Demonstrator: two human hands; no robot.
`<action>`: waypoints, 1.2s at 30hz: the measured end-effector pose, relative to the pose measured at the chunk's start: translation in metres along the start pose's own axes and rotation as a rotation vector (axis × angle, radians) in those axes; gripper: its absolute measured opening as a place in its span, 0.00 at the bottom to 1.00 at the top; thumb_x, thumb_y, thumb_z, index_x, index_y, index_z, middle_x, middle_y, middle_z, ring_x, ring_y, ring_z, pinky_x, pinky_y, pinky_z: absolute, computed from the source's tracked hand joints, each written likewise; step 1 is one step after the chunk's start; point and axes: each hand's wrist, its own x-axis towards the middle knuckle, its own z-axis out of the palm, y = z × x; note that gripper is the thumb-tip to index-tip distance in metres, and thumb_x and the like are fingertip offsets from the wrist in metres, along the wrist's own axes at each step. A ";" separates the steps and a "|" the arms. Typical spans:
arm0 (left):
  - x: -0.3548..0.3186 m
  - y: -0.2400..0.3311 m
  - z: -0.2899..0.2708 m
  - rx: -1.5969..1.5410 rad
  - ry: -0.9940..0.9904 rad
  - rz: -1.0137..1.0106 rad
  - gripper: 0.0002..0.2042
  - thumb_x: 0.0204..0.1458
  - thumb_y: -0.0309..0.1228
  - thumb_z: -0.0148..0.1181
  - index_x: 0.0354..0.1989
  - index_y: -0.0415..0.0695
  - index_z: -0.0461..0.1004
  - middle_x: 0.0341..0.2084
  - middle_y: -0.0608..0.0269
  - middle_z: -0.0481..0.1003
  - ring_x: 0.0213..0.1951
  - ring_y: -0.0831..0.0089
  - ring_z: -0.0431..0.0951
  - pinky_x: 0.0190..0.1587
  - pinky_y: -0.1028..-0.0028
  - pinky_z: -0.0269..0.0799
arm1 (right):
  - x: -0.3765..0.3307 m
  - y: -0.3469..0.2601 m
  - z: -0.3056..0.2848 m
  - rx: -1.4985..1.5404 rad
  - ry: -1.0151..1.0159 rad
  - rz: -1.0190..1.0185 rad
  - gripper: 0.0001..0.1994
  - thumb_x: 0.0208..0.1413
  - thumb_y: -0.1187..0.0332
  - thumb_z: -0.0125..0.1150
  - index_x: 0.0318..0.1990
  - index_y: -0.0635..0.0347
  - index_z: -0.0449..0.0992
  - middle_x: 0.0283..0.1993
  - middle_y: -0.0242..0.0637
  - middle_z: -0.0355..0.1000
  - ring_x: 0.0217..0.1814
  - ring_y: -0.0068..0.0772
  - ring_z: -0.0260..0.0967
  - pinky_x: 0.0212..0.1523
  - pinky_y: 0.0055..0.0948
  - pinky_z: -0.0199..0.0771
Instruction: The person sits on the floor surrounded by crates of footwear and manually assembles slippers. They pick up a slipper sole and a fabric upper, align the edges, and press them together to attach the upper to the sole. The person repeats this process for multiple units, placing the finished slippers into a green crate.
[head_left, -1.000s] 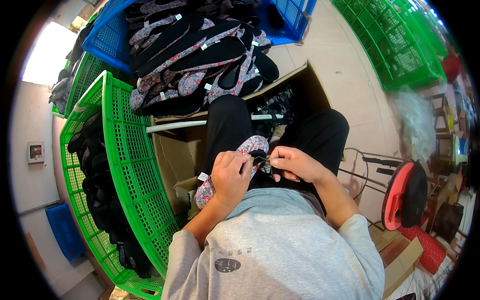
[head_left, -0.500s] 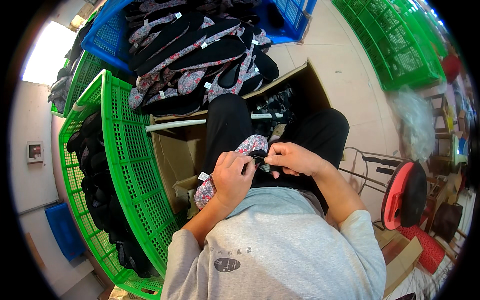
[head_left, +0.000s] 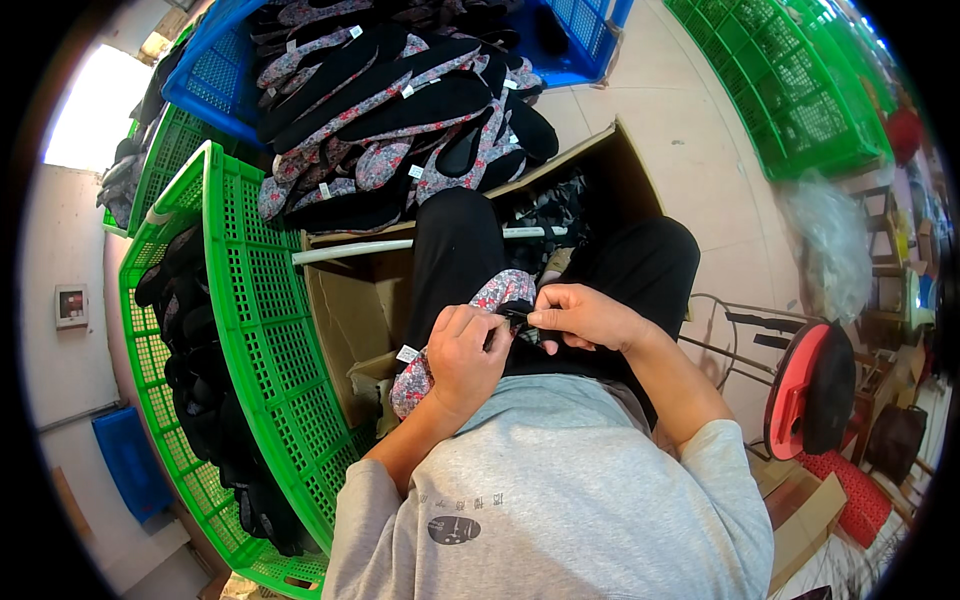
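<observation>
A floral slipper with a black lining (head_left: 503, 287) lies over my lap, a small white tag sticking out near its lower end. My left hand (head_left: 463, 352) is closed around its middle, thumb and forefinger pinching the black edge of the opening. From the other side, my right hand (head_left: 583, 317) pinches the same dark edge between thumb and fingers. The two sets of fingertips are close together there, and whatever small piece lies between them is too dark to make out.
Ahead, similar slippers (head_left: 400, 110) are heaped in a blue crate (head_left: 215, 85). A green crate (head_left: 265, 300) of dark slippers stands at my left. Between my knees is a cardboard box (head_left: 345, 305) crossed by a white bar (head_left: 360, 250). A red-and-black round seat (head_left: 800, 390) stands right.
</observation>
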 end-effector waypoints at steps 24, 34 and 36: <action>-0.002 0.001 -0.002 -0.024 -0.026 -0.005 0.09 0.37 0.18 0.68 0.25 0.43 0.74 0.24 0.61 0.74 0.29 0.61 0.74 0.34 0.66 0.70 | -0.001 -0.003 0.003 -0.037 0.016 0.011 0.10 0.65 0.63 0.57 0.34 0.57 0.68 0.24 0.33 0.75 0.13 0.11 0.54 0.13 0.13 0.51; 0.043 -0.002 -0.010 -0.023 0.056 0.034 0.07 0.38 0.18 0.67 0.24 0.43 0.76 0.23 0.62 0.74 0.27 0.62 0.73 0.31 0.66 0.70 | 0.003 0.013 -0.020 0.270 0.199 -0.241 0.10 0.67 0.61 0.53 0.44 0.59 0.71 0.32 0.32 0.76 0.19 0.11 0.59 0.18 0.13 0.59; 0.057 -0.003 -0.009 -0.015 -0.005 0.041 0.05 0.41 0.19 0.66 0.24 0.43 0.76 0.24 0.61 0.74 0.28 0.62 0.74 0.32 0.66 0.70 | 0.007 0.019 -0.012 0.189 0.206 -0.270 0.11 0.68 0.61 0.53 0.47 0.59 0.71 0.35 0.30 0.75 0.24 0.12 0.62 0.21 0.13 0.61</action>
